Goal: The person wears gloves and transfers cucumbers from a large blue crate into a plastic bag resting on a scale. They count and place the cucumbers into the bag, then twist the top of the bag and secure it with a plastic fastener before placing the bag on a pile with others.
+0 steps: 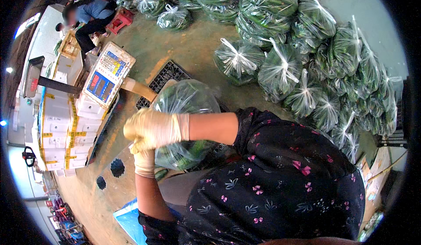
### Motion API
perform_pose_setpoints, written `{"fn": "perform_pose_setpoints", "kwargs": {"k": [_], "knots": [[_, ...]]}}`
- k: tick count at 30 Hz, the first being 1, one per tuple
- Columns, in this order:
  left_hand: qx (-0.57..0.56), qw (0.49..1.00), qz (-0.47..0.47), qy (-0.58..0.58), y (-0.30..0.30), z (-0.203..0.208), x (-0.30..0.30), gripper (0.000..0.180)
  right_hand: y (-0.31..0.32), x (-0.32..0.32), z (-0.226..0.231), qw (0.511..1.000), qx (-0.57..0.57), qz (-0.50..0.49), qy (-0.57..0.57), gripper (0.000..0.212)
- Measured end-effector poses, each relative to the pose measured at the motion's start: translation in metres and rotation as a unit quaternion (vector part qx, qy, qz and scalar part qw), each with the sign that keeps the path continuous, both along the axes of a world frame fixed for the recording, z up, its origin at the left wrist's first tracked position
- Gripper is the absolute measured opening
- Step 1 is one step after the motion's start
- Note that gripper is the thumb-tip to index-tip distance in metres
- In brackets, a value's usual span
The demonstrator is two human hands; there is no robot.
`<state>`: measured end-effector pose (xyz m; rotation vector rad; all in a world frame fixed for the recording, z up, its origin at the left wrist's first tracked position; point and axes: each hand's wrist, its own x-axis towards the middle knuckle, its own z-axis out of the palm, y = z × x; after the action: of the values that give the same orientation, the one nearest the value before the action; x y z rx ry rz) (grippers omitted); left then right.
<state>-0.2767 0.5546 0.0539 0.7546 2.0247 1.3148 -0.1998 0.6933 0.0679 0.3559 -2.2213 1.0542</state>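
Both my hands wear pale, off-white gloves and meet in front of a large clear plastic bag [190, 100] full of long green vegetables. My right hand [153, 128] is the upper one, closed in a fist with its forearm across the bag. Just below and touching it, my left hand [144, 157] is closed too. The bag's gathered neck appears to be in both fists, though my fingers hide most of it. Beneath and behind the bag runs a black plastic crate [169, 76]. A scale's display panel [107, 76] stands close beyond my hands.
Many tied bags of green vegetables [280, 69] are piled at the back and right. White foam boxes [61, 126] with yellow tape are stacked at left. A person [94, 12] sits at far left near a red stool [120, 20]. Blue plastic [131, 218] lies near my left arm.
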Motion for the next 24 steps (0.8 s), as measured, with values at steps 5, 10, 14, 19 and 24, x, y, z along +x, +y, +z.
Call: {"fn": "perform_pose_setpoints", "kwargs": {"k": [5,10,14,19,24], "knots": [[0.069,0.985,0.027,-0.155,0.002,0.006,0.001,0.042,0.037,0.003,-0.029,0.98,-0.133,0.108,-0.101,0.035],[0.155,0.966,0.028,-0.206,-0.012,-0.025,-0.01,0.032,0.03,0.019,-0.035,0.989,-0.121,0.08,-0.012,0.02],[0.141,0.967,0.026,-0.211,-0.016,-0.017,0.0,0.028,0.04,0.023,-0.035,0.973,-0.19,0.126,-0.029,0.016],[0.095,0.989,0.067,-0.096,-0.008,-0.008,0.018,0.019,0.063,0.036,-0.04,0.968,-0.248,0.003,-0.038,0.02],[0.058,0.987,0.019,0.148,0.018,-0.002,0.029,0.029,0.067,0.02,-0.061,0.835,-0.511,0.194,-0.068,0.026]]}}
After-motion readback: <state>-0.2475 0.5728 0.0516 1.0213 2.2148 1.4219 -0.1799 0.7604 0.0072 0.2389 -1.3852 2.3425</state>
